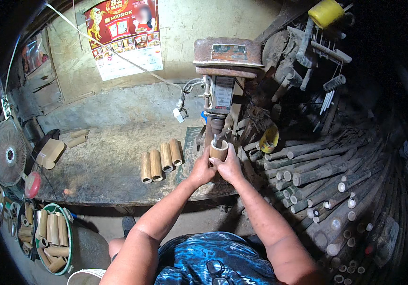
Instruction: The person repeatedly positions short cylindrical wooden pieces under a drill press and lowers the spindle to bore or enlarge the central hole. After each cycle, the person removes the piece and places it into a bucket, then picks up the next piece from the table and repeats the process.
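Both my hands grip one short bamboo tube [218, 152] under the drill press [228, 56]. My left hand [203, 169] is wrapped around its left side, and my right hand [231, 167] closes on the right, thumbs toward me. The tube's open end tilts up and away. Just at that rim is the tool below the drill chuck [217, 124]; I cannot tell how deep its tip goes inside. To the left of my hands, several cut bamboo tubes [166, 158] lie side by side on the worn workbench [102, 183].
A green-rimmed bin [69, 256] of bamboo pieces stands at lower left, below a fan [9, 153]. An opened cardboard box [51, 153] sits on the bench's left. Long bamboo poles [318, 178] are stacked on the right. A cable [118, 51] hangs across the wall calendar [125, 40].
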{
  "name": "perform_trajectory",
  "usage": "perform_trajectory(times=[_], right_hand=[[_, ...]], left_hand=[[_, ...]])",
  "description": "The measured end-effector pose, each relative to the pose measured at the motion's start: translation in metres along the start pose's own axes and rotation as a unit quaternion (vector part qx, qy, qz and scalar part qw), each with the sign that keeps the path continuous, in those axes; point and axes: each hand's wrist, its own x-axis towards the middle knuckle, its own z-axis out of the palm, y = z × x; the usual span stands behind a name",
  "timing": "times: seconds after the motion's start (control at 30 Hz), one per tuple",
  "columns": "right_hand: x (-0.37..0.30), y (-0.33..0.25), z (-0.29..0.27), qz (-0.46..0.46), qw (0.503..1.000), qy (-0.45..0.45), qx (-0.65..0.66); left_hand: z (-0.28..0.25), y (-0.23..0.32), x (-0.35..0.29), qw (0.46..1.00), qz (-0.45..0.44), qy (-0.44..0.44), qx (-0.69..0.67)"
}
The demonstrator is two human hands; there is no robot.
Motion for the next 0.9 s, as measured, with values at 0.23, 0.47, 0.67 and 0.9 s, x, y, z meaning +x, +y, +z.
perform_trajectory(times=[0.23,0.47,0.67,0.9], right_hand=[[-0.001,-0.008,0.004,-0.046,0.998,0.020,0.024],[-0.004,-0.011,0.008,-0.031,0.999,0.020,0.004],[-0.002,-0.010,0.017,-0.043,0.999,0.023,-0.005],[-0.001,-0.016,0.023,-0.012,0.999,0.012,-0.031]], left_hand=[[-0.005,0.010,-0.008,0.998,0.035,0.040,0.024],[-0.008,0.003,-0.010,0.998,0.035,0.048,0.021],[-0.010,-0.009,-0.009,0.996,0.059,0.066,-0.001],[-0.015,-0.012,-0.012,0.995,0.067,0.075,-0.005]])
